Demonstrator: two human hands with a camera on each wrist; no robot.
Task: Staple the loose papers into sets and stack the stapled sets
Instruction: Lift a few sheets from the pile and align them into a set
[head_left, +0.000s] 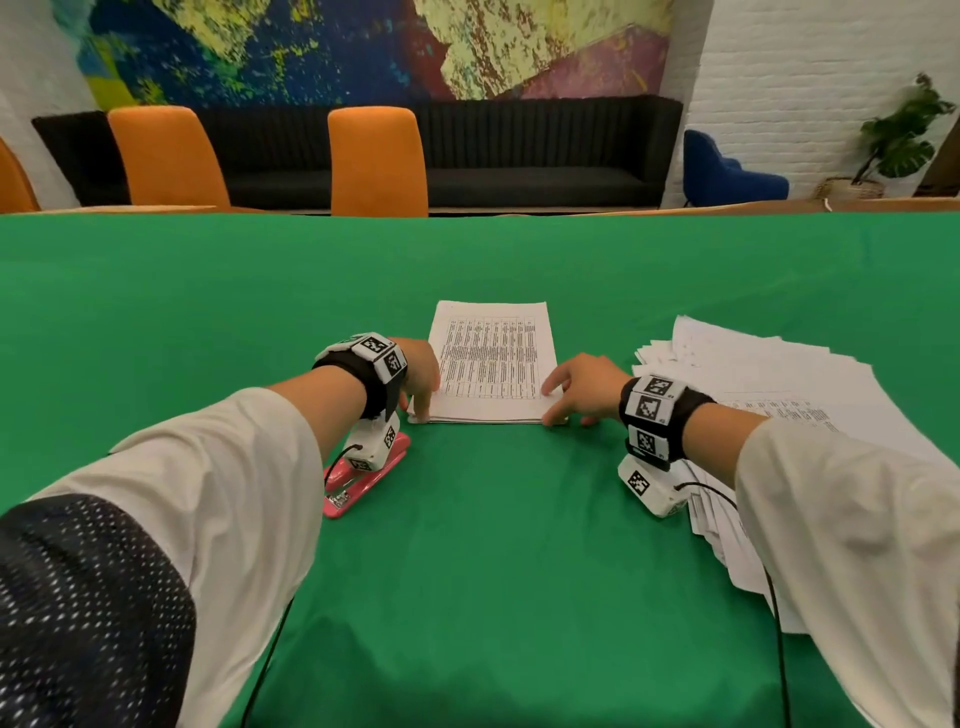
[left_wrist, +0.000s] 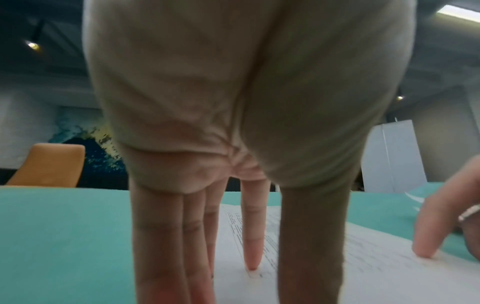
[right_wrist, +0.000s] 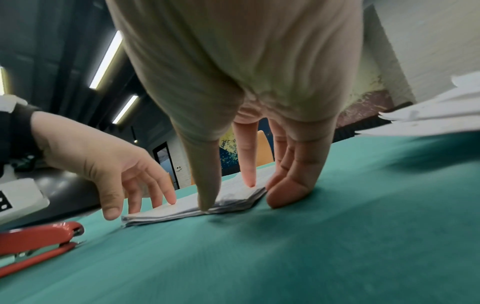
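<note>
A person sits at a tabletop (head_left: 467, 545) covered in green cloth, both forearms in pale sleeves reaching forward. At the centre lies a small stack of papers (head_left: 493, 364), its top sheet printed with a dense table in type too small to read. The left hand (head_left: 418, 376) rests at the stack's 8 o'clock corner, fingers straight and pointing down, fingertips touching the paper edge and the cloth. The right hand (head_left: 584, 389) rests at the 4 o'clock corner, fingers likewise extended, thumb and index finger on the sheets, the other fingers on the cloth beside them. Neither hand grips anything. A ring shows on one finger of the right hand. A red stapler (head_left: 363, 480) lies at 7 o'clock from the stack, partly under the left wrist. A large fanned pile of loose white sheets (head_left: 769, 379) spreads at 3 o'clock. Black-and-white square marker tags cover both wristbands. Orange chairs (head_left: 376, 161) stand beyond the far edge
</note>
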